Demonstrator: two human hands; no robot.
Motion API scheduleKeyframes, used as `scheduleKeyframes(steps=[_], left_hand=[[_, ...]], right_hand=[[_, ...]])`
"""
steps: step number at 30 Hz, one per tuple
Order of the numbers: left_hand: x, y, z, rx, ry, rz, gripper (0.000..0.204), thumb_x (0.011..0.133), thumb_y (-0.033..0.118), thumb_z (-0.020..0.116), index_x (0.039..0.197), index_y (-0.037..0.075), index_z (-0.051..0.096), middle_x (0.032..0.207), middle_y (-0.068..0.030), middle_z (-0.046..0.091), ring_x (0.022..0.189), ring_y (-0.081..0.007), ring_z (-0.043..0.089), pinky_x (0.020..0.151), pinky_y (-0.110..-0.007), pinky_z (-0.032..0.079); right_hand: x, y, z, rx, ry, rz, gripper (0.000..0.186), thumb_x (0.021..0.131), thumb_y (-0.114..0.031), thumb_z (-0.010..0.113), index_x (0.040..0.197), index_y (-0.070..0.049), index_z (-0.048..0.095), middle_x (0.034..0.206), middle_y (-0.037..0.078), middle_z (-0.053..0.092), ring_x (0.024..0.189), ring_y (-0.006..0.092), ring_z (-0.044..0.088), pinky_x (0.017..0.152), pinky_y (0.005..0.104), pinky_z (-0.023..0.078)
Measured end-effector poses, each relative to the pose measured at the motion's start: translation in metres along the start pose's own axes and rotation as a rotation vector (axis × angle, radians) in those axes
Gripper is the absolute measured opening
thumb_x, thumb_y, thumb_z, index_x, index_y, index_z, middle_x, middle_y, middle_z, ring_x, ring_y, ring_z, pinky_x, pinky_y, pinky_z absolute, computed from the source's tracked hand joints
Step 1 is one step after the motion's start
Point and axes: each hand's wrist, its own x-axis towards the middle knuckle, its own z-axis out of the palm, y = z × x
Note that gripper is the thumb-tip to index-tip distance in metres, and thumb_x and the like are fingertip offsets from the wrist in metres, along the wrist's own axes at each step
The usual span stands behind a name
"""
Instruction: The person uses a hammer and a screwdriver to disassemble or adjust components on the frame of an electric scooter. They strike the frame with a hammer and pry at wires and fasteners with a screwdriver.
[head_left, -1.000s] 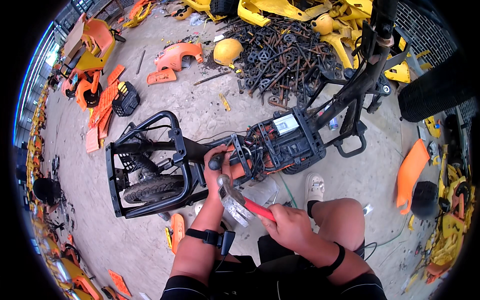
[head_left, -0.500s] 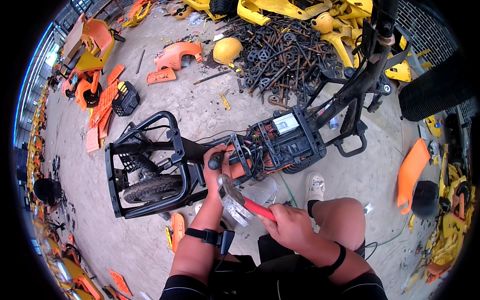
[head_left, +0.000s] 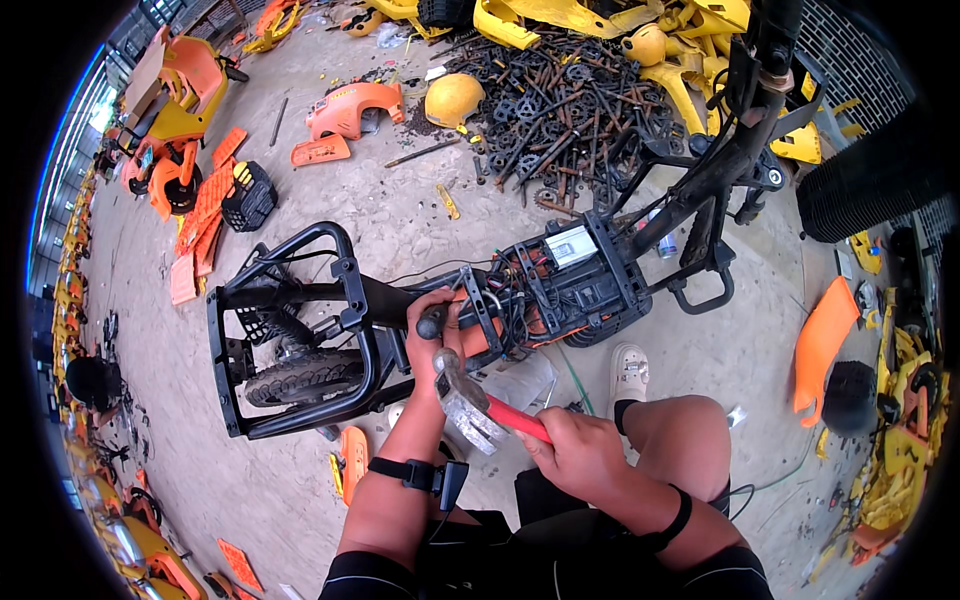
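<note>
My right hand grips the red handle of a claw hammer, its metal head angled toward my left wrist. With fingers wrapped round it, my left hand holds a tool with a dark, rounded handle; its lower end is hidden. That tool stands over the black frame of a stripped electric bike, near an orange panel. The hammer head is apart from the tool's top. Exposed wiring and a silver box sit in the frame's middle, and a tyre shows at its left end.
A heap of rusty rods and cranks lies beyond the bike, beside yellow panels. A yellow helmet and orange fender are on the floor. An orange panel lies right. My shoe is close to the frame.
</note>
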Motion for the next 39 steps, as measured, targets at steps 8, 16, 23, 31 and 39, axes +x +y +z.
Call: scheduleKeyframes(steps=[8, 16, 23, 31, 39], left_hand=[[0.001, 0.002, -0.004, 0.025, -0.030, 0.004, 0.020, 0.099, 0.003, 0.065, 0.116, 0.004, 0.056, 0.113, -0.0117, 0.065, 0.110, -0.0224, 0.063, 0.100, -0.036, 0.049], [0.002, 0.002, -0.001, 0.002, -0.022, 0.001, 0.021, 0.099, 0.002, 0.065, 0.117, 0.004, 0.055, 0.114, -0.0119, 0.065, 0.111, -0.0231, 0.063, 0.102, -0.037, 0.048], [0.002, 0.003, -0.001, 0.002, -0.028, 0.002, 0.021, 0.098, 0.001, 0.065, 0.116, 0.004, 0.055, 0.113, -0.0122, 0.065, 0.111, -0.0230, 0.063, 0.101, -0.036, 0.048], [0.000, -0.009, -0.003, -0.063, -0.044, 0.000, 0.024, 0.097, -0.003, 0.062, 0.117, 0.004, 0.052, 0.112, -0.0112, 0.065, 0.113, -0.0240, 0.063, 0.102, -0.039, 0.049], [0.001, -0.005, -0.002, -0.023, -0.012, 0.001, 0.026, 0.094, -0.010, 0.061, 0.116, 0.002, 0.052, 0.111, -0.0152, 0.067, 0.106, -0.0252, 0.068, 0.096, -0.035, 0.054]], right_hand=[[0.001, -0.001, -0.002, 0.004, -0.055, 0.052, 0.024, 0.086, -0.024, 0.078, 0.091, -0.006, 0.062, 0.067, 0.010, 0.065, 0.056, 0.0301, 0.065, 0.051, 0.0394, 0.051], [0.004, -0.002, -0.002, -0.009, -0.010, -0.013, 0.028, 0.085, -0.024, 0.079, 0.087, -0.007, 0.058, 0.066, 0.006, 0.062, 0.055, 0.0246, 0.064, 0.046, 0.0366, 0.049], [0.001, -0.001, -0.003, 0.011, -0.035, 0.026, 0.026, 0.085, -0.023, 0.079, 0.090, -0.006, 0.060, 0.068, 0.009, 0.064, 0.056, 0.0284, 0.065, 0.050, 0.0384, 0.050], [0.002, -0.002, 0.001, 0.020, -0.036, 0.037, 0.025, 0.089, -0.024, 0.077, 0.091, -0.005, 0.061, 0.067, 0.011, 0.065, 0.055, 0.0297, 0.065, 0.051, 0.0389, 0.051], [0.003, -0.004, 0.006, 0.007, -0.045, 0.033, 0.025, 0.090, -0.025, 0.076, 0.091, -0.005, 0.061, 0.066, 0.010, 0.064, 0.054, 0.0293, 0.064, 0.050, 0.0384, 0.050]])
